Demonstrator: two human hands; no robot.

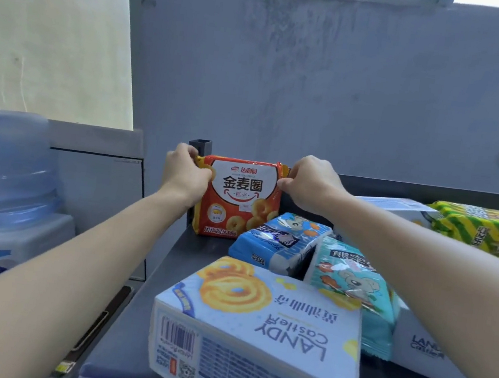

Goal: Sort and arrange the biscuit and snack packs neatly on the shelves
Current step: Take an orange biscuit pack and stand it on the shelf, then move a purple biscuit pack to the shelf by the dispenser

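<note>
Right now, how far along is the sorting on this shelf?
Done: nothing looks finished. In hand: the left hand and right hand hold the orange pack upright at the back corner of the shelf. Remaining: the blue pack, teal pack, Landy box and green pack lie askew.

One head-worn wide-angle view looks forward and down, close over the shelf (129,341) toward the wall (318,87).

Orange pack (240,200): glossy plastic film, crinkled. Shelf (202,246) under it: dark matt metal. Box (256,323) in front of it: smooth cardboard. Wall (318,87) behind it: rough matt paint.
</note>
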